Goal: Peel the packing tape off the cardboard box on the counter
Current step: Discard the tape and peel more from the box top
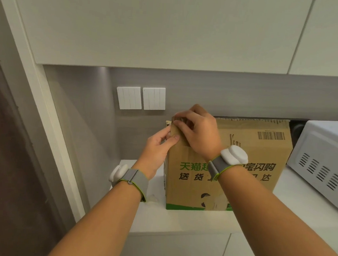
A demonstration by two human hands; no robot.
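A brown cardboard box (252, 159) with green and black printed characters and a barcode stands upright on the white counter (187, 221). Both hands work at its upper left corner. My left hand (159, 145) holds the left edge of the box, thumb on the front face and fingers round the side. My right hand (198, 130) lies over the top corner, fingertips curled and pinching at the top edge. The tape itself is hard to make out under the fingers. Both wrists wear grey bands with white pods.
A white microwave (325, 162) stands right of the box, close to it. Two white switch plates (141, 98) sit on the grey wall behind. Upper cabinets (151, 26) hang overhead. A tall panel (23, 137) bounds the counter's left end.
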